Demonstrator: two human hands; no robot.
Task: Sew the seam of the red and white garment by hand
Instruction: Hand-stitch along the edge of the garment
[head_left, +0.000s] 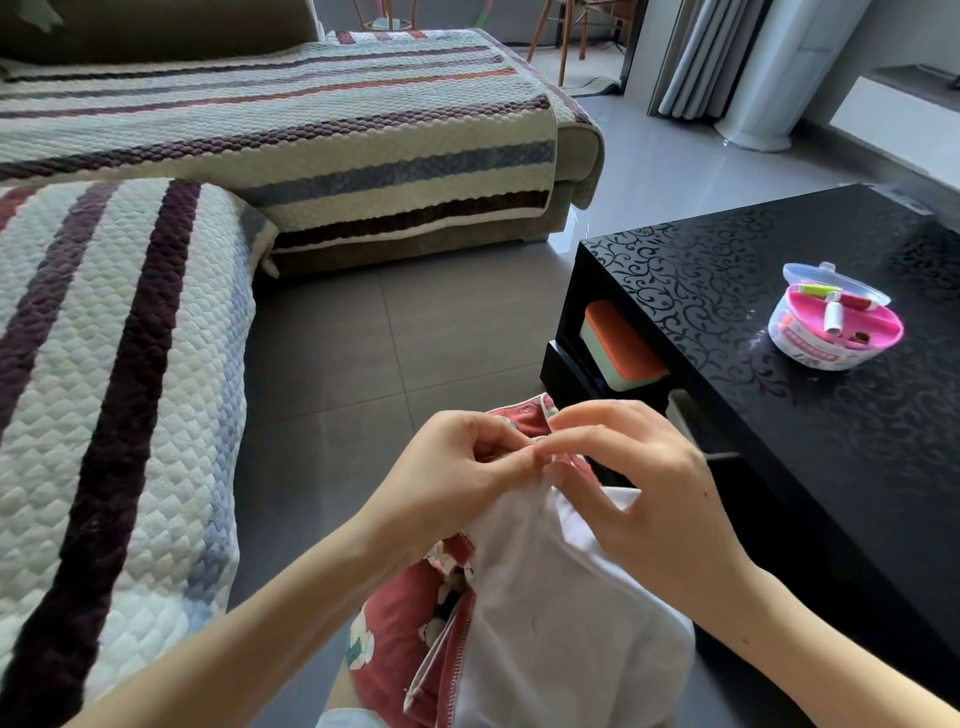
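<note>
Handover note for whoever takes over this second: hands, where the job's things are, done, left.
Left hand: pinches the garment at its upper edge.
Right hand: fingertips pinch the same edge, meeting the left fingertips. Needle and thread are too small to make out.
Garment: bunched in the lap, white side up, red floral part below and to the left.
Sewing kit: open on the black table to the right, thread spools inside.
Done: cannot tell how much of the seam is stitched.
Left: probably keep stitching along the pinched edge, then check the seam.
</note>
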